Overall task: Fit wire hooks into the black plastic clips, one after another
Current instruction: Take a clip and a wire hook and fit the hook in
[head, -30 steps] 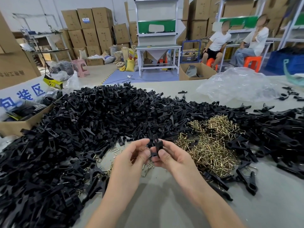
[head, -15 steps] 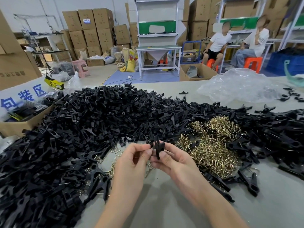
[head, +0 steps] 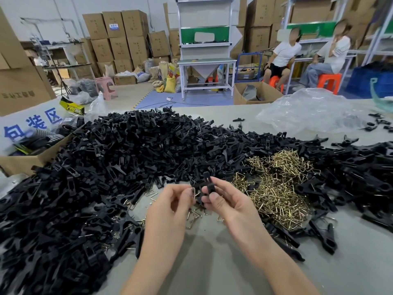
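My right hand (head: pixel 228 202) pinches a black plastic clip (head: pixel 208 184) upright between thumb and fingers, just above the table. My left hand (head: pixel 174 201) pinches a small wire hook (head: pixel 193 190) and holds it against the clip's left side. A big heap of black clips (head: pixel 119 158) covers the table's left and middle. To the right of my hands lies a pile of brass-coloured wire hooks (head: pixel 276 188). A few loose wire hooks (head: pixel 192 218) lie on the table below my hands.
More black clips (head: pixel 361 171) spread along the right. Assembled clips (head: pixel 323 233) lie by the brass pile. A cardboard box (head: pixel 23 160) stands at the left edge, a clear plastic bag (head: pixel 308 111) at the back right. Two people sit beyond the grey table (head: pixel 212 262).
The clip has been turned more upright in my right hand. My left hand has brought the wire hook up against its left side. Both hands stay in the same spot.
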`<state>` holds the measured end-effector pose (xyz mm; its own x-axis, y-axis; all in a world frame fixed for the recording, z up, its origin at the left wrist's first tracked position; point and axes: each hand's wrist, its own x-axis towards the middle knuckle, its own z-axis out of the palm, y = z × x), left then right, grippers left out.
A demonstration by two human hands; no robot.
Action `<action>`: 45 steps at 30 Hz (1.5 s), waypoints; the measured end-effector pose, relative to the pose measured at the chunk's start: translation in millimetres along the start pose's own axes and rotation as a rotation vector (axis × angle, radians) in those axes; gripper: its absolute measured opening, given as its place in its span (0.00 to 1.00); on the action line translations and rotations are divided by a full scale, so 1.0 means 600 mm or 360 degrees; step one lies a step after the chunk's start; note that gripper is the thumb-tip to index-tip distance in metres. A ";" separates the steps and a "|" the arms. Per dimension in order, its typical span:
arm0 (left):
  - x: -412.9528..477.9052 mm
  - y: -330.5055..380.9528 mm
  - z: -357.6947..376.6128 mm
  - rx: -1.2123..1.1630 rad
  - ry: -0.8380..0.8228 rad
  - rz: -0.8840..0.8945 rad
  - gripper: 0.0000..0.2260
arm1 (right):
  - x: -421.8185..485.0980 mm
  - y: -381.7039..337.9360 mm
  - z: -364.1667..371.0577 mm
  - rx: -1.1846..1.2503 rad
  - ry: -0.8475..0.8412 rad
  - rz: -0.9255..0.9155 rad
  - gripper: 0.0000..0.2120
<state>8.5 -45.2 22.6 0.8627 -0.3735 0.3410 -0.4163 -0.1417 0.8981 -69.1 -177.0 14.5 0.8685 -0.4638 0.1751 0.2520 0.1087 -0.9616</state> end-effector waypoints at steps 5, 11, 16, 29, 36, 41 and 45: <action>0.015 0.008 -0.012 -0.0745 0.0035 -0.0445 0.08 | -0.002 0.002 0.001 -0.0521 0.0050 -0.0157 0.21; 0.012 0.010 -0.006 -0.1124 -0.0096 -0.0713 0.09 | -0.008 0.013 0.007 -0.0713 0.0084 -0.0263 0.22; 0.007 0.015 0.003 -0.1056 -0.0103 -0.0755 0.10 | -0.011 0.008 0.008 -0.0869 0.0116 -0.0404 0.26; 0.005 0.014 0.006 -0.1072 -0.0022 -0.0718 0.03 | -0.007 0.015 0.006 -0.1002 0.0155 -0.0550 0.23; 0.004 0.010 0.007 -0.1056 -0.0087 -0.0708 0.04 | -0.009 0.016 0.001 -0.1067 0.0148 -0.0564 0.18; 0.002 0.007 0.008 -0.0900 -0.0014 -0.0602 0.04 | -0.011 0.014 0.002 -0.1048 0.0139 -0.0577 0.18; 0.000 0.009 0.008 -0.0887 0.0010 -0.0598 0.03 | -0.010 0.012 0.003 -0.1072 0.0137 -0.0595 0.18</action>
<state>4.6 -50.5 25.9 0.9224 -0.3855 -0.0226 0.1214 0.2339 0.9646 -71.9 -171.8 6.6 0.7337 -0.4338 0.5230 0.1841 -0.6140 -0.7676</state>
